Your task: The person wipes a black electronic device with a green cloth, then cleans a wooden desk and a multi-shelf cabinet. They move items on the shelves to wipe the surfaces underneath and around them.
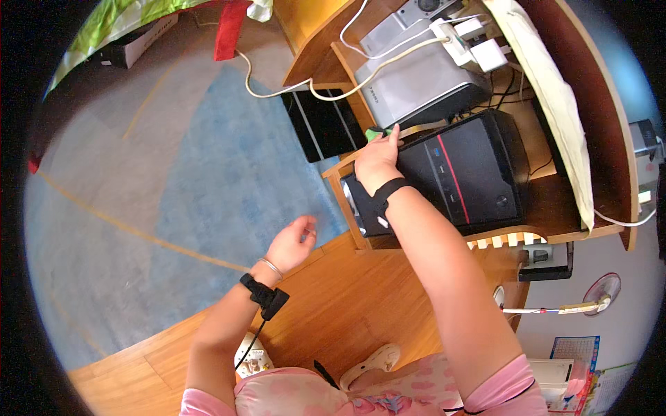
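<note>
My right hand (379, 160) reaches over the front of a black computer tower (463, 171) with a red stripe, lying in a wooden desk compartment. Its fingers are at a small green and black item (375, 134) at the end of a tan strap (424, 127); whether they grip it I cannot tell. My left hand (294, 244) hangs above the blue rug with loosely bent fingers and holds nothing. A silver-grey box (421, 83), perhaps a speaker, stands beyond the tower. Black straps circle both wrists.
A flat black device (325, 125) lies on the rug (234, 156) by the wooden shelf. A cream cable (248, 78) runs to a power strip (451, 44) with white plugs. A cream cloth (551, 93) hangs along the desk. Wooden floor (333, 307) lies below me.
</note>
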The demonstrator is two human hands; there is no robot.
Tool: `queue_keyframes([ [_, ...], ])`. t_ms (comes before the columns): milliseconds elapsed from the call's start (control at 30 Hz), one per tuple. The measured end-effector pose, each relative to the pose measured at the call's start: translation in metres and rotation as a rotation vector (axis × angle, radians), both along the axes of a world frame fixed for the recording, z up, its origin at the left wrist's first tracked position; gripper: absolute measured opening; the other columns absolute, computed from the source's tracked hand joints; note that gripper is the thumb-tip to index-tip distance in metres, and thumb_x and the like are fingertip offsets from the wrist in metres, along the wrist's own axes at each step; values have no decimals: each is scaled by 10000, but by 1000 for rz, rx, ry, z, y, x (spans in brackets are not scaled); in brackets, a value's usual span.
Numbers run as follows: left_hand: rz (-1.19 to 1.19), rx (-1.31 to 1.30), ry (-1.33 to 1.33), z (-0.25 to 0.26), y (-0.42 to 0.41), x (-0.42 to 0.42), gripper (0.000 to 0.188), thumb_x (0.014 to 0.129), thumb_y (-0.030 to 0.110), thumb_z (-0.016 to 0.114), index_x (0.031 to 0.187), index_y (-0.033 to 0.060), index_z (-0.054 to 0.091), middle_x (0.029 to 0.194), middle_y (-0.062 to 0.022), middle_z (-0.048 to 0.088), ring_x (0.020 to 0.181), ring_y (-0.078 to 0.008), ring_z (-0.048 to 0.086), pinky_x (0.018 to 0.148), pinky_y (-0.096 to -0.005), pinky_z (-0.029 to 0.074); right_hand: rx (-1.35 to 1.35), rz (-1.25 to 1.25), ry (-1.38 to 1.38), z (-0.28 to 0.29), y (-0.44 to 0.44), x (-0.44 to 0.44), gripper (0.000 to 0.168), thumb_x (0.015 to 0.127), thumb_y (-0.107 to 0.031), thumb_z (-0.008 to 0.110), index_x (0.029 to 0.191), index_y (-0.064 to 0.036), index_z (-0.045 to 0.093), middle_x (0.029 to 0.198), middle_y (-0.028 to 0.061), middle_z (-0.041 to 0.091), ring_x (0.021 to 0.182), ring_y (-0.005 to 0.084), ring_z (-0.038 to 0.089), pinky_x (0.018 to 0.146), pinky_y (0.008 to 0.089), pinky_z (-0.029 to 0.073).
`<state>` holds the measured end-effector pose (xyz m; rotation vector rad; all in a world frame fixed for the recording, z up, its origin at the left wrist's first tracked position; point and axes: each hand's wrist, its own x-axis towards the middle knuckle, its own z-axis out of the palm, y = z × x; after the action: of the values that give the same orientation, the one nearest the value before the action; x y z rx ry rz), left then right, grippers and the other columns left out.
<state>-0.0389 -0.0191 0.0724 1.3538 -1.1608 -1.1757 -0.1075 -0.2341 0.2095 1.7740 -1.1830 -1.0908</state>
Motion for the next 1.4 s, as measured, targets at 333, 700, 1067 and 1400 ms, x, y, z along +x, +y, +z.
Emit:
queue_keyframes([
  [333,74,14,-117,-5,20,20,290,926,160,573,1184,28,584,1002,-180,680,937,-317,671,801,-389,541,50,180,143,-45,4,-11,466,994,-209,387,1386,11,510,1460,200,465,1375,406,386,1130,593,178],
  [700,13,18,-152,0,26,5,269,926,157,571,1155,18,592,1010,-165,685,955,-294,671,819,-374,531,253,501,-13,-107,52,-77,472,995,-194,363,1421,-25,476,1513,127,408,1407,279,351,1178,472,170],
  [1067,-51,48,-192,3,31,-8,286,918,175,562,1157,20,591,976,-184,683,915,-343,667,812,-402,534,517,452,626,-128,155,-138,568,983,-299,499,1483,-50,395,1565,122,324,1450,357,256,1161,587,117],
  [1400,-54,88,-170,-20,34,4,286,920,182,561,1156,25,599,1031,-197,682,925,-357,668,812,-410,538,282,207,181,-162,118,-100,542,1015,-213,294,1485,57,310,1593,214,212,1491,367,136,1191,501,-2],
])
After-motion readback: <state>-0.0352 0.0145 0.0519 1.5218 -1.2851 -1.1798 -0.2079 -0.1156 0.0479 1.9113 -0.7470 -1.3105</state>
